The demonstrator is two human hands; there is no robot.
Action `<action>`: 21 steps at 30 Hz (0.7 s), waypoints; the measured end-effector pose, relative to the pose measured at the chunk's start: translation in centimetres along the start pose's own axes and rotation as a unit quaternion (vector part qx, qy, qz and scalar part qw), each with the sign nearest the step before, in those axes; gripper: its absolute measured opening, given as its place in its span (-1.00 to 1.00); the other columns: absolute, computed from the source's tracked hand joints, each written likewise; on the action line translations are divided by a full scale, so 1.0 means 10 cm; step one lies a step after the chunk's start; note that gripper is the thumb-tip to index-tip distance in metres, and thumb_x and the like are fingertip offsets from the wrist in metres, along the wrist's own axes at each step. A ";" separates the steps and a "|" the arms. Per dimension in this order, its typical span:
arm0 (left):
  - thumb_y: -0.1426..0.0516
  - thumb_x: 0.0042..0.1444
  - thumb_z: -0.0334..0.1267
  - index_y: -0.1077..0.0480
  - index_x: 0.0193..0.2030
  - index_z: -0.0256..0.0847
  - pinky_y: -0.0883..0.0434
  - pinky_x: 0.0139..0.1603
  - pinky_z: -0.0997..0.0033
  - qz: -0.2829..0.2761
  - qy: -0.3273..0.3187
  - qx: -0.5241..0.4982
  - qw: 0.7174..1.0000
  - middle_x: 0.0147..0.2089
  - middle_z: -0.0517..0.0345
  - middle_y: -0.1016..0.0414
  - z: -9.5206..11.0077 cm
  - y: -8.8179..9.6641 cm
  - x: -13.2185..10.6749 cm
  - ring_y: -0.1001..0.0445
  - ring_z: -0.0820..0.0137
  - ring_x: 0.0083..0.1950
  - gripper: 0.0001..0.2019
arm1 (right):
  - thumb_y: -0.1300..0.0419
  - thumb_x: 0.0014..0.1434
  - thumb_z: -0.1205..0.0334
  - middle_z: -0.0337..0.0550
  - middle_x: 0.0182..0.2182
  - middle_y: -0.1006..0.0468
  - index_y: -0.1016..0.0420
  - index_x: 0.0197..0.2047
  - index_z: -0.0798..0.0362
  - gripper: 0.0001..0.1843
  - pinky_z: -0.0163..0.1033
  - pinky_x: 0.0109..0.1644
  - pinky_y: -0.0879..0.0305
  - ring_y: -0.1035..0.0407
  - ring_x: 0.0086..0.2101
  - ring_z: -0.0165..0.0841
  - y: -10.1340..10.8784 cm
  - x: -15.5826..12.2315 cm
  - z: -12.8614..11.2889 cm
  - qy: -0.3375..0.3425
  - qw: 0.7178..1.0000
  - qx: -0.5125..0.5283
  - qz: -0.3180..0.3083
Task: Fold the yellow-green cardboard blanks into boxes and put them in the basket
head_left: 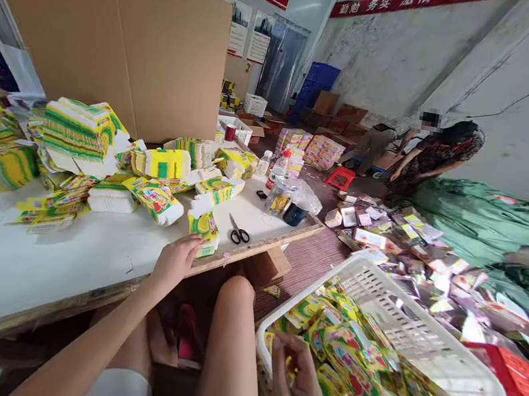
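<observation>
Touches cartons (203,226) with left hand (176,262), curls right hand (296,387) at near-right basket (401,309), cannot tell either grip, might spill cartons by brushing.

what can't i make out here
In the head view:
Whether the right hand grips anything: its own fingers obscure that.
How deep the packets lie in the white basket: top layer hides the rest.
Basket's near end: cut by bottom edge.
Small print on the yellow stacks: too small.
Behind the cardboard panel: blocked by it.

Left hand (176,263) on yellow-green cartons (203,224) — right hand (297,393) at white basket (392,311), packets (360,380) inside.
</observation>
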State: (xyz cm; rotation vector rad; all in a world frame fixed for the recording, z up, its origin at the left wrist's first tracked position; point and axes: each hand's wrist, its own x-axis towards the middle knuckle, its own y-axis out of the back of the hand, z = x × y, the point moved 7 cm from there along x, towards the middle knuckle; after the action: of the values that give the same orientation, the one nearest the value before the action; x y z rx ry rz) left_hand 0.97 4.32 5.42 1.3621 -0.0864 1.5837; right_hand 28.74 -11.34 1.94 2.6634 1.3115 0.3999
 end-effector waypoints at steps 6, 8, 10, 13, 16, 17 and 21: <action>-0.03 0.33 -0.48 -0.48 0.12 -0.15 -0.56 0.16 0.32 0.004 -0.075 -0.050 0.996 0.06 0.05 -0.67 0.71 0.28 -0.40 -0.62 0.30 0.10 -0.66 | -0.26 0.15 -0.25 -0.06 -0.32 -0.68 -0.63 -0.13 0.07 -0.47 -0.27 -0.43 -0.31 -0.41 -0.46 -0.32 -0.47 -0.11 0.05 -0.107 0.965 0.210 -0.115; -0.04 0.34 -0.48 -0.43 0.20 -0.20 -0.52 0.21 0.38 -0.060 -0.173 -0.141 0.973 0.07 0.04 -0.66 1.11 0.25 -0.63 -0.58 0.32 0.16 -0.64 | -0.38 0.03 -0.22 -0.06 -0.28 -0.70 -0.62 -0.13 0.05 -0.47 -0.27 -0.44 -0.33 -0.45 -0.45 -0.31 -0.54 -0.11 0.13 -0.155 0.942 0.275 -0.114; -0.06 0.33 -0.50 -0.40 0.24 -0.21 -0.45 0.30 0.32 -0.145 -0.171 -0.222 0.949 0.14 -0.01 -0.62 1.32 0.16 -0.82 -0.50 0.28 0.25 -0.62 | -0.49 -0.09 -0.13 -0.06 -0.24 -0.72 -0.60 -0.19 0.04 -0.50 -0.23 -0.35 -0.42 -0.54 -0.33 -0.22 -0.56 -0.11 0.21 -0.185 0.929 0.302 -0.108; -0.10 0.34 -0.38 -0.40 0.26 -0.11 -0.35 0.38 0.21 -0.155 0.031 -0.350 0.923 0.32 -0.05 -0.45 1.19 0.05 -0.86 -0.36 0.20 0.37 -0.62 | -0.52 -0.08 -0.03 -0.10 -0.24 -0.72 -0.52 -0.18 0.00 -0.53 -0.19 -0.26 -0.48 -0.59 -0.23 -0.14 -0.54 -0.14 0.20 -0.180 0.925 0.314 -0.112; -0.13 0.32 -0.08 -0.38 0.29 -0.12 -0.32 0.37 0.08 -0.134 0.291 -0.532 0.784 0.32 -0.11 -0.44 0.95 -0.11 -0.86 -0.35 0.08 0.37 -0.56 | -0.51 -0.03 0.02 -0.16 -0.33 -0.72 -0.41 -0.16 -0.06 -0.54 -0.19 -0.30 -0.49 -0.59 -0.34 -0.20 -0.64 -0.26 0.07 -0.171 0.910 0.335 -0.173; -0.14 0.30 0.00 -0.40 0.27 -0.14 -0.34 0.34 0.05 -0.151 0.347 -0.593 0.710 0.27 -0.13 -0.49 0.95 -0.19 -0.86 -0.40 0.05 0.32 -0.52 | -0.50 -0.01 0.02 -0.17 -0.34 -0.72 -0.39 -0.16 -0.08 -0.54 -0.20 -0.31 -0.49 -0.59 -0.37 -0.22 -0.69 -0.32 0.02 -0.170 0.903 0.341 -0.198; -0.24 0.15 0.12 -0.55 0.08 -0.23 -0.46 0.15 0.07 -0.222 0.420 -0.709 0.521 0.01 -0.13 -0.65 1.14 -0.27 -0.84 -0.58 0.02 0.09 -0.49 | -0.44 0.05 -0.04 -0.14 -0.30 -0.71 -0.43 -0.17 -0.08 -0.61 -0.23 -0.31 -0.48 -0.58 -0.37 -0.27 -0.79 -0.42 -0.11 -0.150 0.902 0.337 -0.224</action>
State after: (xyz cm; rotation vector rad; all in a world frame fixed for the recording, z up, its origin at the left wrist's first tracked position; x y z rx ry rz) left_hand 9.73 -6.48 1.67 -0.7008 -0.3143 0.9400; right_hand 20.04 -9.88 0.31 2.5770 2.1618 -0.6093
